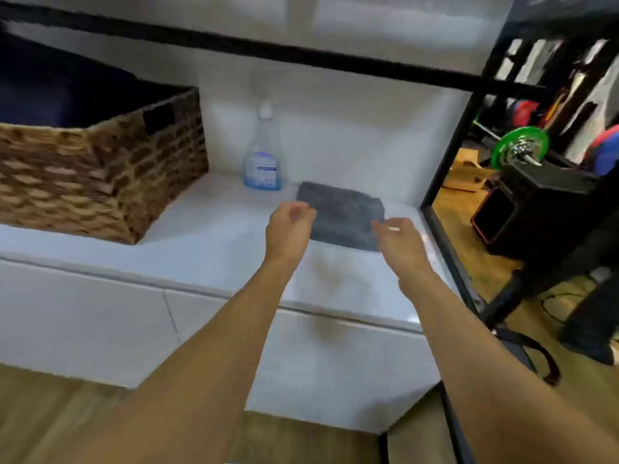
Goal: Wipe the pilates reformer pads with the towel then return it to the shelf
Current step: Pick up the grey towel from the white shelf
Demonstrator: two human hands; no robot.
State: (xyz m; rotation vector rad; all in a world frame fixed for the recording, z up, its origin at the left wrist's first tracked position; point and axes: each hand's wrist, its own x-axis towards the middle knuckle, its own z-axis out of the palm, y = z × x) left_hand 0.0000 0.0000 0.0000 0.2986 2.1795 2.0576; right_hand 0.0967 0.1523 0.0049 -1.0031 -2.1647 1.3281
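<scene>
Blurred curled fingers (299,209) of left hand (287,227) and right hand (399,236) at towel (341,217) edges, grip indiscernible

On my feed a white wall (351,135) fills ten to one o'clock, crossed at twelve by a black frame bar (268,50). A woven basket (100,182) sits at nine o'clock on the white shelf (217,236). I see wood-toned floor (475,262) from six round to three o'clock, where a black box (536,209) stands just below a green weight plate (521,142), all in soft, even light.
</scene>
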